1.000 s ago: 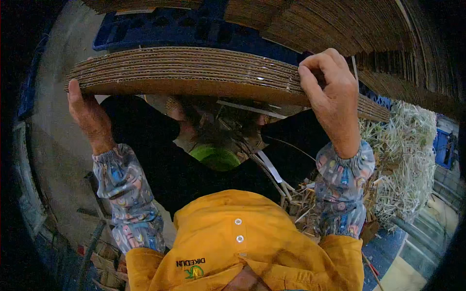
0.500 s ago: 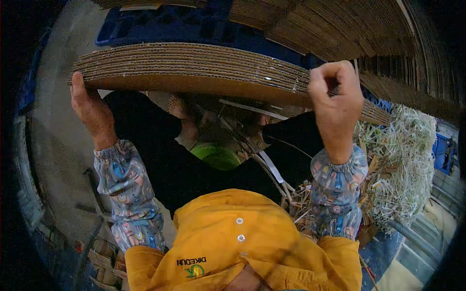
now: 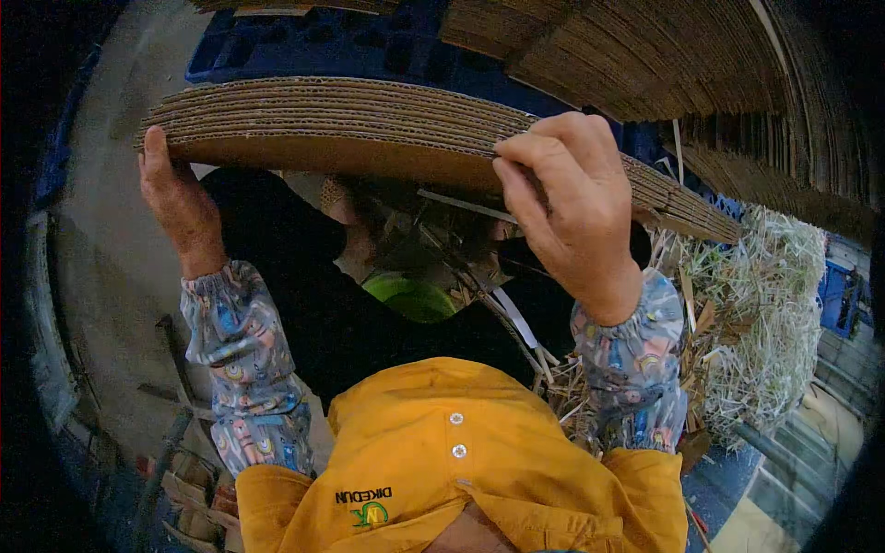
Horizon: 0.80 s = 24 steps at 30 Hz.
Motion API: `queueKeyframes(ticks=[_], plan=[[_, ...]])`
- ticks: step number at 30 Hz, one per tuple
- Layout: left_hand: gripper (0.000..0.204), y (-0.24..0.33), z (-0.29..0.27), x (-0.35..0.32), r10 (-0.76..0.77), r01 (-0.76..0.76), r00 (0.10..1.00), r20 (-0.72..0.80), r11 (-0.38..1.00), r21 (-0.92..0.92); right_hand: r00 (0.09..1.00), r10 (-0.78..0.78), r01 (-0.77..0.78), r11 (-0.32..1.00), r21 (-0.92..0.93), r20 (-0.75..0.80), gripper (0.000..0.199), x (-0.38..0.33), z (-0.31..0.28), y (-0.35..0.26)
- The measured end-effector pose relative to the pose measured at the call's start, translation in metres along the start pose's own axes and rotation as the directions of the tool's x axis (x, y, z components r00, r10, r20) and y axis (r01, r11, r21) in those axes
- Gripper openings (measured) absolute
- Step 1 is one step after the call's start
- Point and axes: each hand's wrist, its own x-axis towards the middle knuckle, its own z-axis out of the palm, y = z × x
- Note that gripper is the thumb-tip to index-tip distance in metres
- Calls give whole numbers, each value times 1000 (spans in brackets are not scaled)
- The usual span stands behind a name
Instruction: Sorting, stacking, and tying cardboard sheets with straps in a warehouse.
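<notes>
A thick stack of corrugated cardboard sheets (image 3: pixel 341 111) lies across in front of me, above my lap, with its layered edges facing me. My left hand (image 3: pixel 182 207) grips its left end, thumb up against the near corner; the other fingers are mostly hidden. Right of the middle, my right hand (image 3: pixel 576 207) is at the edge of the stack, thumb and forefinger closed together in a pinch. Whatever lies between those fingertips is too small to make out.
Tall piles of cardboard (image 3: pixel 636 55) stand at the far right, beside a blue plastic pallet (image 3: pixel 304 46). Shredded paper (image 3: pixel 765 323) is heaped on the right. A green bowl-like container (image 3: pixel 410 297) and loose strips (image 3: pixel 512 313) sit between my legs. Cardboard scraps (image 3: pixel 194 498) lie lower left.
My right hand has moved left along the stack's edge, its fingers now pointing left in a pinch. My left hand and the stack have barely shifted.
</notes>
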Motion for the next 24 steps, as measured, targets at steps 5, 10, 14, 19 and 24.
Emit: queueKeyframes(ticks=[5,10,14,19,24], plan=[[56,8,4,4,16,-15,998,61,1000,-16,1000,-25,23,993,-119,-14,16,6,1,-2],[53,11,12,0,26,-25,997,70,999,-23,999,46,-41,971,-235,13,19,9,2,-12],[57,11,15,1,39,-34,996,82,997,-67,997,69,-62,966,-251,19,21,14,0,-11],[57,19,16,0,54,-52,994,93,998,-20,990,122,-135,962,-239,-68,16,16,1,-13],[54,8,9,2,7,-5,998,56,1000,-31,990,130,-139,947,-289,-51,17,9,2,-7]])
